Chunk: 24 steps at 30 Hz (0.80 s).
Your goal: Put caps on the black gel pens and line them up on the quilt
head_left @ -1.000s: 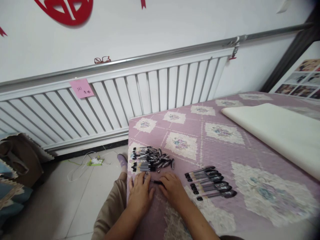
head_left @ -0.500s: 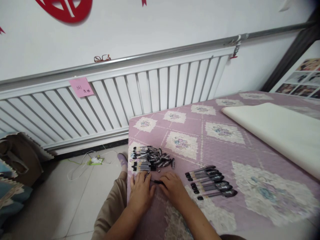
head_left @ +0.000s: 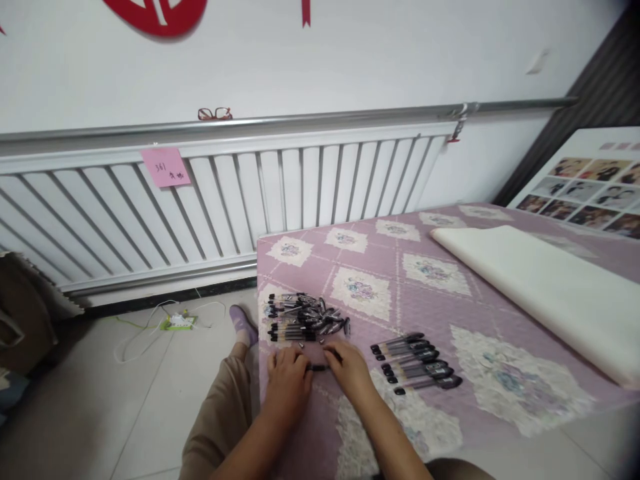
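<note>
My left hand (head_left: 288, 381) and my right hand (head_left: 350, 368) rest close together on the pink quilted bed cover (head_left: 440, 313), fingers curled round a black pen (head_left: 317, 367) held between them. Just beyond the hands lies a loose heap of pens and caps (head_left: 300, 317). To the right of my right hand, several capped pens (head_left: 415, 363) lie side by side in a neat row.
A white radiator cover (head_left: 250, 193) runs along the wall, with a pink note (head_left: 165, 167) and red glasses (head_left: 215, 113) above it. A cream folded sheet (head_left: 550, 293) lies at the right. A power strip with cables (head_left: 175, 323) sits on the floor tiles.
The view has swung a little rightward and up. Both hands stay together on the black pen, drawn slightly closer to each other.
</note>
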Tool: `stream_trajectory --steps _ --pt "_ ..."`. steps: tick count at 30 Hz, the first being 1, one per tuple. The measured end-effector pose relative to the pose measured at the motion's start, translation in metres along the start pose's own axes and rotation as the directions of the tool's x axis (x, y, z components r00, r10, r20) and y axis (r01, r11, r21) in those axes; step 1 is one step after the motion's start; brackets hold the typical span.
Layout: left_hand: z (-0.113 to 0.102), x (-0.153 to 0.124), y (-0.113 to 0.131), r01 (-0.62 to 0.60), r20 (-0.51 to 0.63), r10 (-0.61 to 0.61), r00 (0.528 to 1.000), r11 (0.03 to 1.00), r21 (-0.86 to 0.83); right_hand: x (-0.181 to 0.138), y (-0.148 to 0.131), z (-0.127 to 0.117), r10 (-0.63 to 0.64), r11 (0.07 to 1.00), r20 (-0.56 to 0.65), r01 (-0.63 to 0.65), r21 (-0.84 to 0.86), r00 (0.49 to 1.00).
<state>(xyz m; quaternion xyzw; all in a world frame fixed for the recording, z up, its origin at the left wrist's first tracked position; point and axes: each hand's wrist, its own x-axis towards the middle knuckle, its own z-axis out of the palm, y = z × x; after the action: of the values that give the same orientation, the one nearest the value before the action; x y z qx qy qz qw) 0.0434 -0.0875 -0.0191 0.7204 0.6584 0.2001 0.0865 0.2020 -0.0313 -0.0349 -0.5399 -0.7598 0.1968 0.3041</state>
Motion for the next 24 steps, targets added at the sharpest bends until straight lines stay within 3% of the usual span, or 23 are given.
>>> stream_trajectory --steps 6,13,21,24 --pt "-0.003 -0.002 -0.002 -0.01 -0.005 0.009 1.0 0.998 -0.056 0.019 -0.04 0.012 0.13 0.989 0.066 -0.125 -0.076 0.989" --pt "-0.006 -0.003 -0.007 -0.024 0.008 0.025 1.0 0.994 -0.106 0.035 -0.051 0.027 0.226 0.967 0.036 -0.22 -0.129 0.973" --pt "-0.015 -0.005 -0.007 -0.033 0.035 0.037 0.999 0.993 -0.116 0.023 -0.037 0.022 0.177 0.984 -0.119 -0.173 0.046 0.977" --pt "-0.018 -0.004 -0.009 -0.054 0.062 0.062 0.996 0.991 -0.121 0.002 -0.02 0.012 0.253 0.966 -0.289 -0.221 0.137 0.923"
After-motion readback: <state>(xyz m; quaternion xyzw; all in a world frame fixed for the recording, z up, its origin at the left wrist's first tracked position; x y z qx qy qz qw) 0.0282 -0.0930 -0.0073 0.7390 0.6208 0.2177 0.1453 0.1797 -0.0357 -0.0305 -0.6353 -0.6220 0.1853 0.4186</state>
